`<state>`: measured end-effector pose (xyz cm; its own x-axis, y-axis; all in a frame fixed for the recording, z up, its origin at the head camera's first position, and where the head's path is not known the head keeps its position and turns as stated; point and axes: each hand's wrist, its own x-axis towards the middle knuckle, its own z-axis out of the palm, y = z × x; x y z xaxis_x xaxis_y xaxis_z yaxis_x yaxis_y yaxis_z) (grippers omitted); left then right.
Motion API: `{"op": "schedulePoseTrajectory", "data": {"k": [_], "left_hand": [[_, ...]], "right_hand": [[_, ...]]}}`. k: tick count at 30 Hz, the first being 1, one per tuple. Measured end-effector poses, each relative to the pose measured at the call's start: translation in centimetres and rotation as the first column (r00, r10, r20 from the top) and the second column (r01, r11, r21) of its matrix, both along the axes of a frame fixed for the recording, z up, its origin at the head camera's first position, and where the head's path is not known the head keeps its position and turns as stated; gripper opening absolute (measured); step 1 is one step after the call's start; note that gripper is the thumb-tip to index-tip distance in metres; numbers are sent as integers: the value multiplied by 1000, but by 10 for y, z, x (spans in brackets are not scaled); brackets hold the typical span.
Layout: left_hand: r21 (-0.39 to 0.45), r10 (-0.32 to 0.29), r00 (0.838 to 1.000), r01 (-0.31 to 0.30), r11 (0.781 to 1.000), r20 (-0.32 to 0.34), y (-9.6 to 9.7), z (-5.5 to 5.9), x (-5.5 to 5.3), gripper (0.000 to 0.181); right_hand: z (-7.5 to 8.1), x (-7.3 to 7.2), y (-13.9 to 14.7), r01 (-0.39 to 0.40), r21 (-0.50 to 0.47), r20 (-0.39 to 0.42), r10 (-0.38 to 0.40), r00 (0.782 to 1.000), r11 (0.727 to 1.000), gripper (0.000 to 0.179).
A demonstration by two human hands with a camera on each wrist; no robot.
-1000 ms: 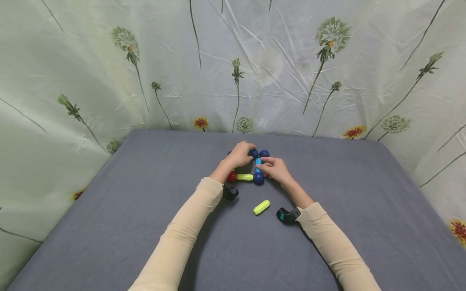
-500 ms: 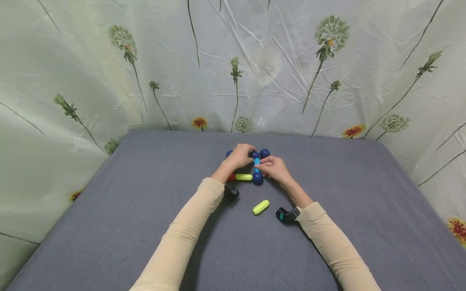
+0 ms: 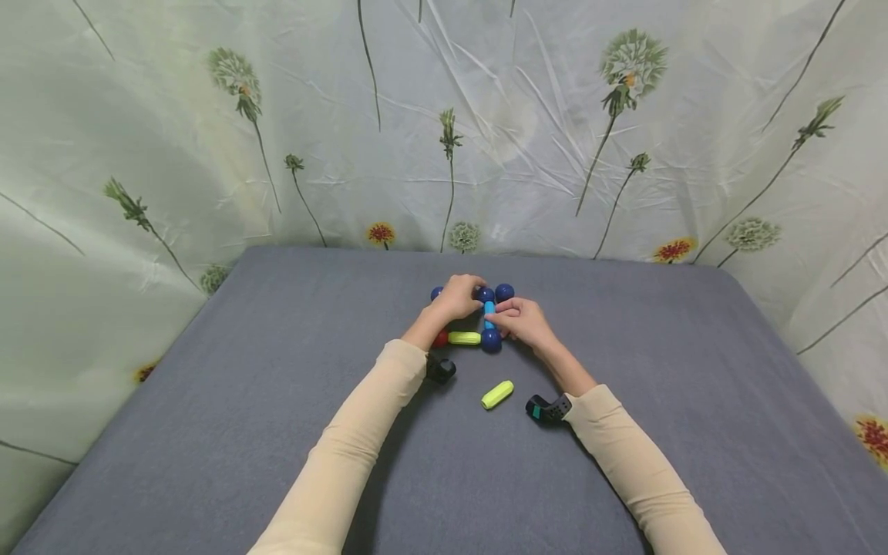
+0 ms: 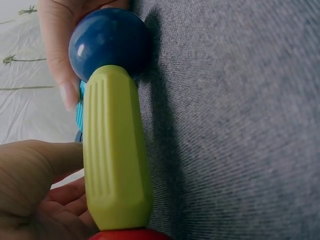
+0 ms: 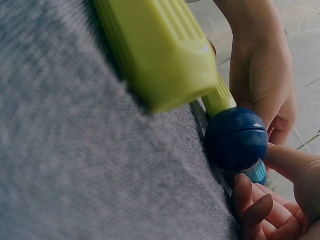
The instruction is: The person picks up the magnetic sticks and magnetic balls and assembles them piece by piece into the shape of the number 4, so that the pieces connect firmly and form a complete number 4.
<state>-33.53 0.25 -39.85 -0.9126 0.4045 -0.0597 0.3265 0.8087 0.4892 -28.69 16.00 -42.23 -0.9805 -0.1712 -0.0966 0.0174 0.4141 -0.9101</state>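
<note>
My left hand [image 3: 458, 297] holds a dark blue ball [image 3: 486, 295] at the far end of a light blue rod [image 3: 489, 310]. My right hand [image 3: 525, 320] pinches that rod from the right. At its near end sits another dark blue ball [image 3: 491, 341], joined to a ribbed yellow-green rod [image 3: 465, 338] that runs left to a red ball [image 3: 441, 339]. In the left wrist view the yellow-green rod [image 4: 117, 150] hides part of the left fingers. The right wrist view has the near blue ball [image 5: 236, 140] beside the right thumb and fingertips.
A loose yellow-green rod [image 3: 497, 395] lies on the grey cloth-covered table [image 3: 243, 408], between the forearms. One blue ball [image 3: 504, 292] sits just right of the held ball; another blue ball [image 3: 436, 293] shows partly behind the left hand. A flowered curtain [image 3: 541, 154] hangs behind.
The held blue ball and light blue rod have shifted slightly relative to the blue ball at right, leaving both balls side by side. Both hands keep their holds and barely move.
</note>
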Motion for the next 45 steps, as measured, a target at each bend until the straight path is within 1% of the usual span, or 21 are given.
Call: {"op": "schedulePoseTrajectory", "data": {"k": [12,15,17,21,23,24,26,30,33,38,43,45], "left_hand": [[22,2,1000,-2,1000,4,-1,-2,2,40],[24,6,1000,-6,1000,12,-2,-3,2,40],[25,8,1000,-9,1000,18,-2,-3,2,40],[32,8,1000,-9,999,25,-3,-4,3,41],[41,4,999,-6,999,33,-3,-5,4,43],[46,3,999,-4,999,38,-4,-5,4,44],[54,-1,999,-2,999,46,-5,-5,6,46],[60,-12,999,9,998,47,-8,-5,8,48],[71,-24,999,21,997,47,-11,-4,11,48],[102,-42,998,36,994,53,-14,-3,14,49],[117,-59,997,54,992,40,-18,-4,19,49],[134,-63,997,57,989,39,-20,-5,22,49]], "right_hand": [[0,-2,1,-6,21,-13,6,1000,1000,38],[1,-2,0,-10,13,-8,10,1000,1000,38],[9,4,-2,-12,14,-7,12,1000,1000,37],[31,20,-8,-12,24,-5,12,1000,1000,34],[36,24,-10,-12,30,-8,12,1000,999,33],[36,24,-10,-13,31,-9,13,1000,999,33],[31,20,-9,-13,38,-8,13,1000,999,34],[14,7,-3,-16,39,0,16,1000,999,35],[4,0,0,-15,29,6,15,1000,999,37],[1,-1,0,-7,35,-2,7,1000,999,38],[3,1,-1,-4,35,-10,5,1000,999,37],[4,2,-1,-5,32,-12,6,1000,999,36]]}}
